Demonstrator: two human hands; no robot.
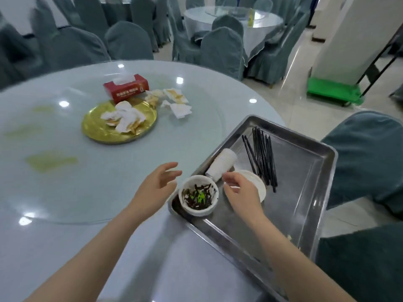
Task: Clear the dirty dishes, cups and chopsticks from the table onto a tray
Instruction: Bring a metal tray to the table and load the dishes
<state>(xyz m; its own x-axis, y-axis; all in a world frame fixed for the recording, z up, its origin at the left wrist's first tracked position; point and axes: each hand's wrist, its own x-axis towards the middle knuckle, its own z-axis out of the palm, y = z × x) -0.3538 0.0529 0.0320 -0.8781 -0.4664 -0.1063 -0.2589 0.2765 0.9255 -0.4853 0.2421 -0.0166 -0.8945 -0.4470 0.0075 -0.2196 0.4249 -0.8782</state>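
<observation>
While a dirty bowl smeared with dark sauce sits in the metal tray's near corner beside stacked cups and black chopsticks, the right hand hovers loosely curled, empty. The left hand is spread. The gold plate of tissues likely comes next, needing a reach across the tabletop.

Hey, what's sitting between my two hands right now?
In the head view, a white bowl with dark food scraps sits at the metal tray's near corner, between your left hand and right hand. Neither hand touches it.
</observation>
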